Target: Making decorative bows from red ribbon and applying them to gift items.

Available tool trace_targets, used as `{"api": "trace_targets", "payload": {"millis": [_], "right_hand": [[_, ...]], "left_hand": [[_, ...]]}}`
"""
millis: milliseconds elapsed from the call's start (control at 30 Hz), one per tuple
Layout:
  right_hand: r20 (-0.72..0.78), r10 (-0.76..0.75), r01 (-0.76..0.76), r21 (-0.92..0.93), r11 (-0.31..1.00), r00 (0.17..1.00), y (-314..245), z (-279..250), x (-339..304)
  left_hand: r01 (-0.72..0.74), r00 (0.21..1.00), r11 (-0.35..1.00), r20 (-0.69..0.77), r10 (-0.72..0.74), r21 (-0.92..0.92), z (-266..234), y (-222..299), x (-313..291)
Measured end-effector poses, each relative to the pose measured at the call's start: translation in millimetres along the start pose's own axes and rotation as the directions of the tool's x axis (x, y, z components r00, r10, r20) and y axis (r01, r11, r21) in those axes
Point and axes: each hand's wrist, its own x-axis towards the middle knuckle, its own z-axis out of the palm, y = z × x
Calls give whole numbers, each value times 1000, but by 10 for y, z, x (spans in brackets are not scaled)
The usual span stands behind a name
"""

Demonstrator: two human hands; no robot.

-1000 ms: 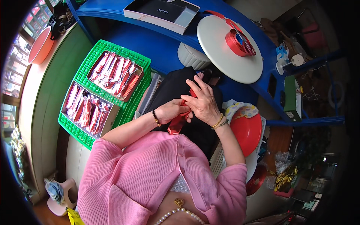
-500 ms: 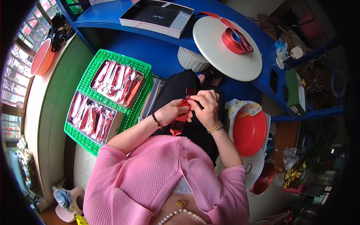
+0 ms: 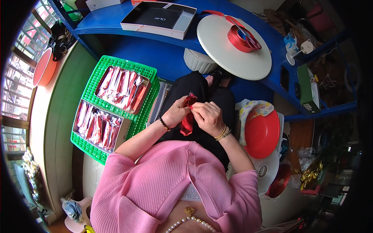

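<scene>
Left hand and right hand are pinching glossy red ribbon, fingers closed; blue worktop is spanning twelve o'clock; green plastic basket is standing at nine.

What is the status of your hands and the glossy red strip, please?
Bare left hand gripping glossy red ribbon-like strip; bare right hand pinching it. Strip held over black trousers, one end toward pink ribbed cardigan. Nothing seen blocking the hands.

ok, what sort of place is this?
Likely a small craft workspace: glossy red ribbon roll on a round white board, blue metal shelf, green plastic basket with boxes of wrapped red strips.
</scene>
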Motion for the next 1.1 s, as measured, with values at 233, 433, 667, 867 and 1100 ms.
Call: {"api": "trace_targets", "payload": {"millis": [233, 433, 667, 867, 1100], "right_hand": [[308, 262, -376, 413, 829, 915, 24, -319, 166], [296, 261, -368, 403, 838, 919, 104, -337, 241], [13, 94, -95, 152, 984, 995, 94, -112, 135], [-67, 435, -408, 244, 880, 898, 63, 6, 45], [-90, 614, -494, 509, 705, 784, -2, 121, 246]], "left_hand": [[71, 983, 997, 170, -68, -8, 89, 226, -174], [124, 969, 988, 227, -102, -88, 150, 289, -207], [179, 964, 976, 219, -149, -125, 103, 170, -249], [150, 985, 984, 98, -141, -90, 85, 323, -105], [-320, 798, 238, 126, 590, 917, 144, 294, 248]]}}
